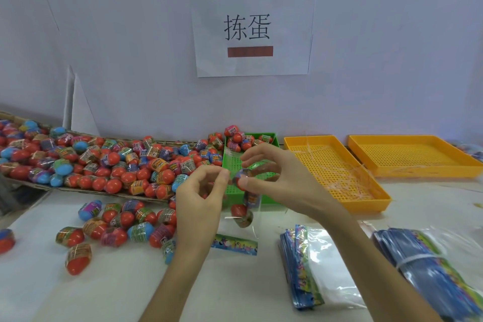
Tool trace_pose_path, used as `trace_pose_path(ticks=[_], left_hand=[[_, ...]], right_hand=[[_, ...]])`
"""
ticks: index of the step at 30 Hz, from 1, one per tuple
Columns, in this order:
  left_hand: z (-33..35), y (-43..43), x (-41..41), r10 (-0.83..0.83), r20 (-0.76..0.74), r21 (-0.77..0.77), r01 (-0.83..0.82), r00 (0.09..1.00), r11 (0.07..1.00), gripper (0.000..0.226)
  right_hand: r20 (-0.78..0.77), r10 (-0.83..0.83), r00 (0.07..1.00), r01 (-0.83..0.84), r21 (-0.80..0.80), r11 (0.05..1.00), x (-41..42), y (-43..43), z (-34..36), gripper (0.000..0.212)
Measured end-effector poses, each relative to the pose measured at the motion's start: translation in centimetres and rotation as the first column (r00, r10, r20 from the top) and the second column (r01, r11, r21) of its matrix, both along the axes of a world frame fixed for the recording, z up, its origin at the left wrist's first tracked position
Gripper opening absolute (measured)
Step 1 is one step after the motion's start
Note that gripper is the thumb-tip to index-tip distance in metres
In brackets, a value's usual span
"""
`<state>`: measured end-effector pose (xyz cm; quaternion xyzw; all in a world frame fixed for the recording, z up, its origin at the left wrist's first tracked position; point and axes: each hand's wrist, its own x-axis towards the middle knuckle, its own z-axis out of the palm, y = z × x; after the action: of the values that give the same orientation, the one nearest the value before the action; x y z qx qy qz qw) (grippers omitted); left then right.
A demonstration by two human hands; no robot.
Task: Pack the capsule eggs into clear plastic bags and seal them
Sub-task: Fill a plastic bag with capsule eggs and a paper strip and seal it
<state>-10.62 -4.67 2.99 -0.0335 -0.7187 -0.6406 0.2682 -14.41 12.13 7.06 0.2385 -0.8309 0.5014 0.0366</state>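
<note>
A clear plastic bag with a colourful printed strip at its bottom hangs upright between my hands, above the table. Two or three capsule eggs lie inside it, one red egg showing through the film. My left hand pinches the bag's top edge on the left. My right hand holds another capsule egg at the bag's mouth, fingers curled round it. A big heap of red and blue capsule eggs fills the cardboard tray at the left, and loose eggs lie on the table in front of it.
A green perforated tray with some eggs at its back stands behind my hands. Two orange perforated trays sit to the right. Stacks of unused printed bags lie at the lower right. A paper sign hangs on the wall.
</note>
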Motion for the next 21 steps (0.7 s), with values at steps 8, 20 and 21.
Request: trace_pose_path(ticks=[8, 20, 21], left_hand=[[0.15, 0.17, 0.09, 0.002, 0.009, 0.01, -0.002, 1.0, 1.0, 0.013], [0.07, 0.09, 0.01, -0.042, 0.038, 0.088, 0.038, 0.998, 0.995, 0.011], [0.08, 0.1, 0.02, -0.08, 0.074, 0.108, 0.072, 0.994, 0.992, 0.011]], right_hand=[[-0.086, -0.017, 0.996, 0.02, 0.042, 0.999, 0.08, -0.07, 0.01, 0.016], [-0.045, 0.064, 0.997, -0.059, 0.112, 0.992, 0.1, -0.04, -0.43, 0.023], [-0.083, 0.057, 0.995, -0.048, 0.097, 0.994, 0.19, -0.1, -0.29, 0.018]])
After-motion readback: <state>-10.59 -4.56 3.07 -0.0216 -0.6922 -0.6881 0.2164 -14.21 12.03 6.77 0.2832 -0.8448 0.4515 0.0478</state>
